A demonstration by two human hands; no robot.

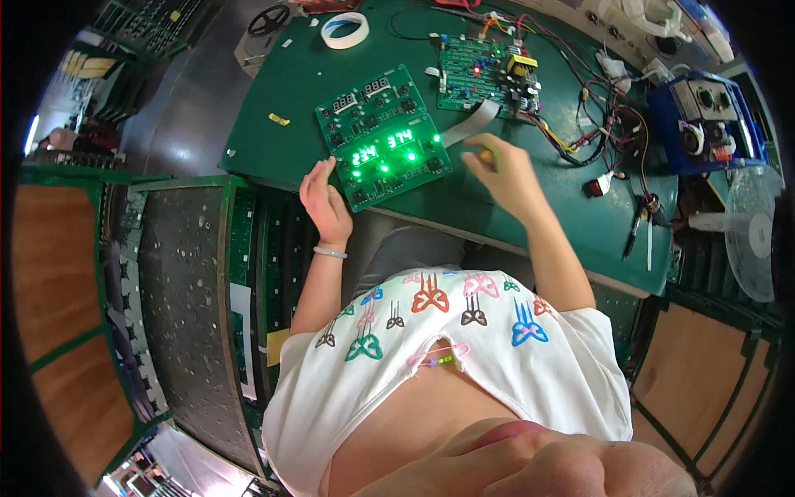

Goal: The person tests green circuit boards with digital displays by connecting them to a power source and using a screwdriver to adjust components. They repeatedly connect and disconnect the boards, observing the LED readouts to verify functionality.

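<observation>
Green table (269, 153) — left fingers (314, 183), straight, touch lit board (392, 181).

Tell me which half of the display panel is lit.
The lower half, beside the left hand: its digits glow green, while those on the upper half are unlit.

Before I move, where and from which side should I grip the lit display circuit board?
The lit display circuit board is probably best taken by its left edge, from the left, near the left hand: it looks flat, components crowd its face, and the grey ribbon cable runs to its right side.
</observation>
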